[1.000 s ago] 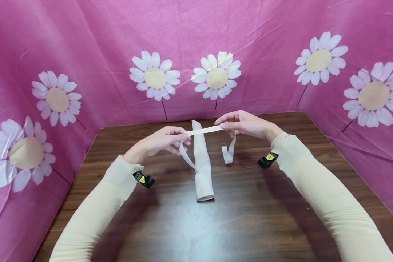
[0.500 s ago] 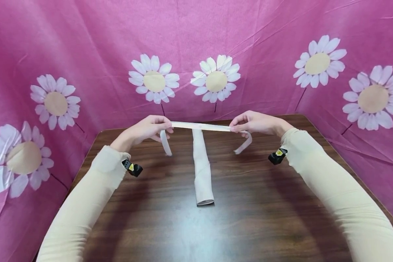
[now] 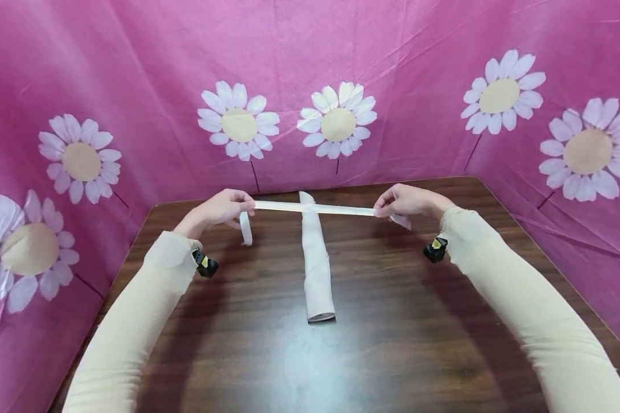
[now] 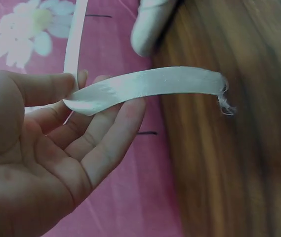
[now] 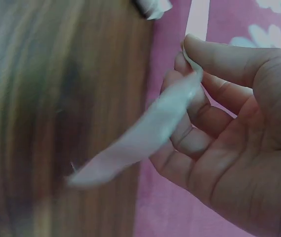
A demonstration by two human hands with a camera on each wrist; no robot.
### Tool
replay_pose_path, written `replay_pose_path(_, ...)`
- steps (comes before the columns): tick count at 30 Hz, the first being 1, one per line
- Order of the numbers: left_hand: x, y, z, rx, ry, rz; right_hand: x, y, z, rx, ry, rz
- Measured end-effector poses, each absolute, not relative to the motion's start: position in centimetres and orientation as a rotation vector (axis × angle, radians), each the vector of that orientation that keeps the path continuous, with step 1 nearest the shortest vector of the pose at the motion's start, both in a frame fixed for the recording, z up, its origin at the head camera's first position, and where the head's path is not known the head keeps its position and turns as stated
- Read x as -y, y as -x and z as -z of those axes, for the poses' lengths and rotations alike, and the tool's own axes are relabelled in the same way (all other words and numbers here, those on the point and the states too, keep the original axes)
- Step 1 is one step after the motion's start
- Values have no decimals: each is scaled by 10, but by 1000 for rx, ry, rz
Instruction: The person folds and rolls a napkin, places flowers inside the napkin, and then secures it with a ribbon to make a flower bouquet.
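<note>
A flat white ribbon [image 3: 341, 210] stretches nearly straight between both hands, crossing the far part of a rolled white cloth [image 3: 317, 264] in the head view. My left hand [image 3: 219, 209] pinches it between thumb and fingers. In the left wrist view, the ribbon's loose tail [image 4: 180, 80] lies across the fingers and ends in frayed threads. My right hand [image 3: 410, 199] pinches the other side of the ribbon. Its shorter-looking tail [image 5: 135, 136] hangs blurred past the fingers in the right wrist view. The cloth roll lies lengthwise on the table, its open end towards me.
The dark wood-grain table [image 3: 382, 344] runs back to a pink curtain [image 3: 289, 46] printed with white daisies, which also closes off both sides. Small black devices are strapped at both wrists.
Both hands have moved apart, so the ribbon span between them has grown longer and the tails shorter. In the last half second the ribbon has come lower, over the roll's far part.
</note>
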State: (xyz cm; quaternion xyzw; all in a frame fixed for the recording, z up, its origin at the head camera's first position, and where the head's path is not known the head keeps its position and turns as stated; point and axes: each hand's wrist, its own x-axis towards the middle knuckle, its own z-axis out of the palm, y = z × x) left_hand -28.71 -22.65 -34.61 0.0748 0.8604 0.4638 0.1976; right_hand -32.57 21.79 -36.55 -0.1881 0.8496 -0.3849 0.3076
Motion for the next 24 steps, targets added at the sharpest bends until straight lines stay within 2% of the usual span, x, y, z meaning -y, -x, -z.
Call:
replay_pose_path(10,238,282,382,-2363,-139,-1275,-224,326,411,-2243,361,1083)
replay_pose_path(24,248,288,406,-2380,11,-1307,-218,334,427,-2306,260,1177)
